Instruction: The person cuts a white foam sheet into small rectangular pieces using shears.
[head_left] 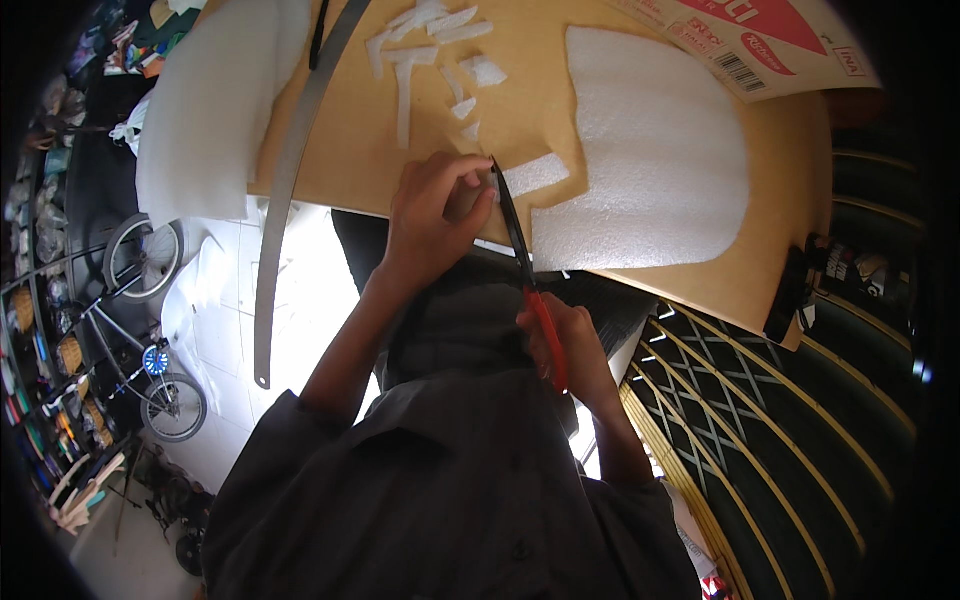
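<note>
My right hand (570, 345) grips the red handle of a pair of scissors (545, 335). The long dark blades point away from me over the table's near edge and look almost closed. Close to their tips, my left hand (435, 215) is closed, thumb and fingers drawn together; what it pinches, if anything, is hidden. Just right of the blade tips lies a small white foam piece (540, 175). Beyond it to the right is a large white foam sheet (650, 150) with a curved outline. Several foam scraps (425, 55) are scattered farther back.
A long metal ruler (290, 170) sticks out past the edge of the brown tabletop (520, 90). Another foam sheet (205, 110) hangs over at the left. A printed cardboard piece (750, 45) is at the back right. A bicycle (150, 330) stands on the floor at left, a folding gate (760, 420) at right.
</note>
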